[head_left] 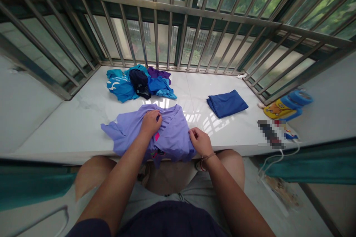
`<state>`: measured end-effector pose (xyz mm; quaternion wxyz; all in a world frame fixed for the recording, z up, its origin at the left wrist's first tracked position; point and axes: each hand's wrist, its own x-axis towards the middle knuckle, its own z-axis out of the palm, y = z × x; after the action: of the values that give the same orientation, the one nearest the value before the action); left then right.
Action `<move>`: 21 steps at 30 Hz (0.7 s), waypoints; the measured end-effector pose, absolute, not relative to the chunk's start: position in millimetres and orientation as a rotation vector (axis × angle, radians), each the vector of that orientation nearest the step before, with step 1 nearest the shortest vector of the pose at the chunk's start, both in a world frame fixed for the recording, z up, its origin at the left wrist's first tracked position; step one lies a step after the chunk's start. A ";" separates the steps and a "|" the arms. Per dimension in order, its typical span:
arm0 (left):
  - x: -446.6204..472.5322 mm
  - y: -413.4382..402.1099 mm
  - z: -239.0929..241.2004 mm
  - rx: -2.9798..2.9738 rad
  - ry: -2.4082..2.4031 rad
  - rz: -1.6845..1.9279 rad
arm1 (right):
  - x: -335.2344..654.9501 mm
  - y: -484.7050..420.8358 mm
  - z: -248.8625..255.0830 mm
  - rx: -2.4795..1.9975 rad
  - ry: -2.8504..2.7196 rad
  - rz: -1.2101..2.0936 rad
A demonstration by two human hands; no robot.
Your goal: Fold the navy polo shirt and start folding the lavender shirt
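A lavender T-shirt (175, 129) lies spread and wrinkled on the white ledge, its lower part hanging over the front edge. Pink and dark print shows partly on it. My left hand (151, 122) is closed on the fabric near the top, where creases run out from the fingers. At the shirt's right side, my right hand (200, 141) pinches the edge between thumb and fingers. Beyond the shirt sits a heap of crumpled blue, black and purple clothes (122, 85). To the right lies a folded dark blue garment (227, 103).
Metal window bars (178, 9) close off the back and sides of the white ledge (69, 126). A blue and yellow bottle (289, 104) rests against the right wall. Near it are a blurred-out dark item (269, 135) and a white cable (278, 157).
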<state>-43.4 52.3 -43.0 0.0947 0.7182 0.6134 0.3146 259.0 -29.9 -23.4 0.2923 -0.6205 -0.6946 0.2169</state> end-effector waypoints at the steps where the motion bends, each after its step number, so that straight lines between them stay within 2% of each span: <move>1: -43.4 52.2 -42.7 2.128 1.820 0.933 | 259.0 -29.8 -23.3 -1.655 -1.853 0.579; 21: -42.3 51.0 -40.5 2.146 1.827 0.930 | 259.6 -30.1 -24.2 -1.653 -1.848 0.585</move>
<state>-42.3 51.0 -40.5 0.0869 0.7203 0.6133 0.3122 259.6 -30.1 -24.2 0.2927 -0.6205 -0.6936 0.2196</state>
